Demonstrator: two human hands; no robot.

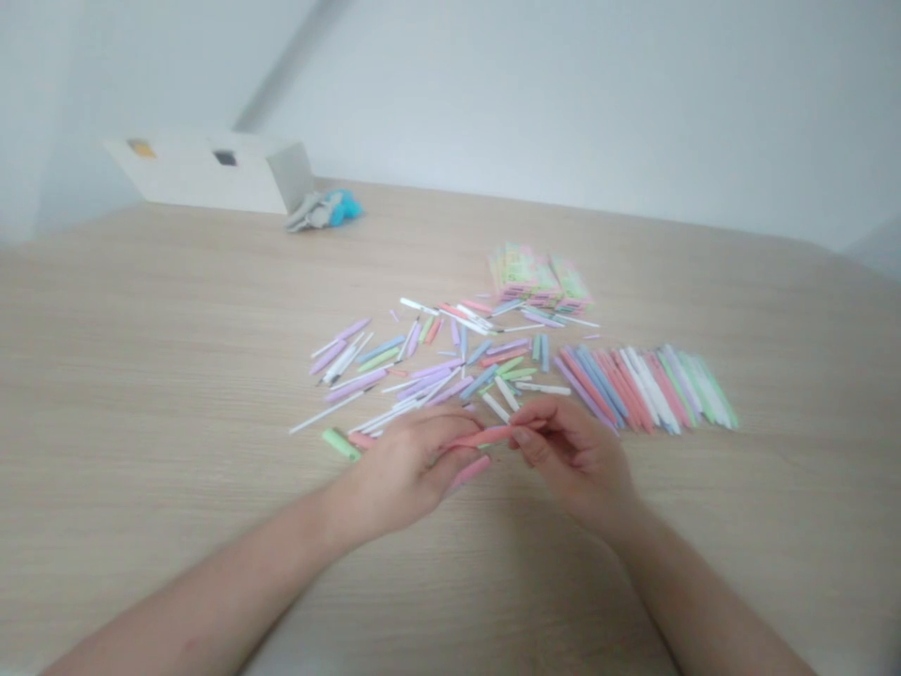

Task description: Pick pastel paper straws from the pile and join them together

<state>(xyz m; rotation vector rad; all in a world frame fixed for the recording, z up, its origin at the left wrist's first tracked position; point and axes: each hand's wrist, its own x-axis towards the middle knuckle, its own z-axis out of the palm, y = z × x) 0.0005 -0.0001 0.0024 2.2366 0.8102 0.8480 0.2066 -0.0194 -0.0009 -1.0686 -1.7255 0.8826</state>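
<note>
A coral pink pen (485,437) lies level between my two hands. My left hand (412,465) is closed round its left part, and my right hand (573,460) pinches its right end with thumb and fingers. A second, pinker pen piece (471,469) pokes out below my left thumb; whether that hand holds it, I cannot tell. Just beyond my hands are scattered loose pen parts: purple barrels (358,383), green pieces (378,360) and thin white refills (328,410). Near my left wrist lies a green pen cap (341,444).
A row of pens (644,387) in several colours lies side by side at the right. Behind the parts sit stacks of printed pink-and-green packs (539,274). At the back left, a white box (211,178) stands beside a crumpled grey-and-blue item (325,209), perhaps gloves.
</note>
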